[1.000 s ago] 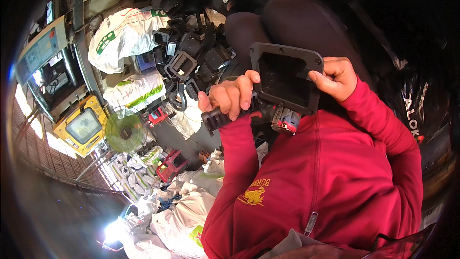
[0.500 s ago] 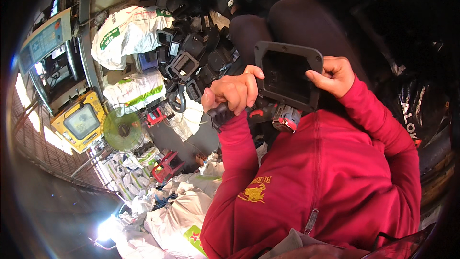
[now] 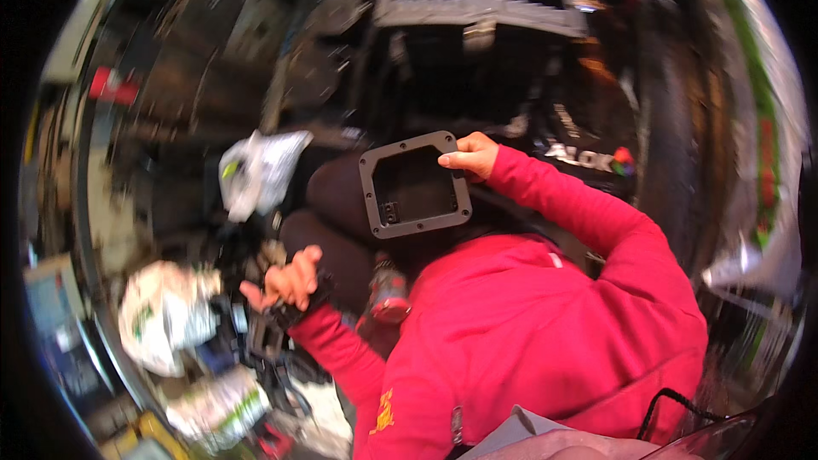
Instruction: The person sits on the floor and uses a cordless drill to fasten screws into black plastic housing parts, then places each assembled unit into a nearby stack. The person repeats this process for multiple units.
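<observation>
My right hand (image 3: 477, 156) grips one corner of a black rectangular housing (image 3: 416, 187), thumb on its rim. The housing has a grey frame with screw holes around a dark hollow and is held tilted over my lap. My left hand (image 3: 288, 279) is lifted away from it on the left, a dark band at its wrist. Its fingers are half bent and apart, slightly blurred, with nothing visible in them. Below the housing a red and black power tool (image 3: 389, 291), like a cordless drill, rests against my lap.
A white plastic bag (image 3: 262, 172) lies beyond my knees. Blurred white sacks (image 3: 166, 311) and dark parts sit at the left. At the far side stands a pale frame with two openings (image 3: 477, 8). A black bag (image 3: 588, 158) is at the right.
My view has swung to the right. My left hand has left the housing's side and moved away leftward. My right hand still grips the housing, now turned with its screw-holed rim in sight.
</observation>
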Available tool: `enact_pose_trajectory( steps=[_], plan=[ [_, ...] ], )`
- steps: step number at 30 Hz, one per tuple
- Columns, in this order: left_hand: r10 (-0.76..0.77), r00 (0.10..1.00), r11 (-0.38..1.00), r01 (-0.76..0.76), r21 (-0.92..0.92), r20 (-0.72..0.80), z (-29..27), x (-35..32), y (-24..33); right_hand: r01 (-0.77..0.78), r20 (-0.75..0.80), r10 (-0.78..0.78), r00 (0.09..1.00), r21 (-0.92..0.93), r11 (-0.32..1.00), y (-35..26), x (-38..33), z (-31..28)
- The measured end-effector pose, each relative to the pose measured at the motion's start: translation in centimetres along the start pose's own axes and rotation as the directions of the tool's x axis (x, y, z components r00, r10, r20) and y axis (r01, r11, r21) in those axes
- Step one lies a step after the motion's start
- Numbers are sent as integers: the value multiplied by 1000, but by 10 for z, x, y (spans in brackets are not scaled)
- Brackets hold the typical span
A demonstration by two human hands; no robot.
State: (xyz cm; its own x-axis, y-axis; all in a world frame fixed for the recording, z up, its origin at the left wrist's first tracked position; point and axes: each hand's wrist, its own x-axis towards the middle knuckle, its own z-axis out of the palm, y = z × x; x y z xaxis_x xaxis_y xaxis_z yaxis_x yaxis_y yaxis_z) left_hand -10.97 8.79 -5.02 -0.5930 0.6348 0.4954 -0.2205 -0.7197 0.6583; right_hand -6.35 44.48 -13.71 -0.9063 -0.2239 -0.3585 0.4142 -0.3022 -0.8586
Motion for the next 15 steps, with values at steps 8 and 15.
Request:
enact_pose_trajectory(
  steps=[8,15],
  plan=[
    [-211,968,977,204,-63,-135,-1,8,-36,243,-686,22,727,287,927,77,-107,-185],
    [-341,937,931,324,-167,-78,-9,2,-58,171,-993,-32,111,-13,985,57,-142,-304]
  ],
)
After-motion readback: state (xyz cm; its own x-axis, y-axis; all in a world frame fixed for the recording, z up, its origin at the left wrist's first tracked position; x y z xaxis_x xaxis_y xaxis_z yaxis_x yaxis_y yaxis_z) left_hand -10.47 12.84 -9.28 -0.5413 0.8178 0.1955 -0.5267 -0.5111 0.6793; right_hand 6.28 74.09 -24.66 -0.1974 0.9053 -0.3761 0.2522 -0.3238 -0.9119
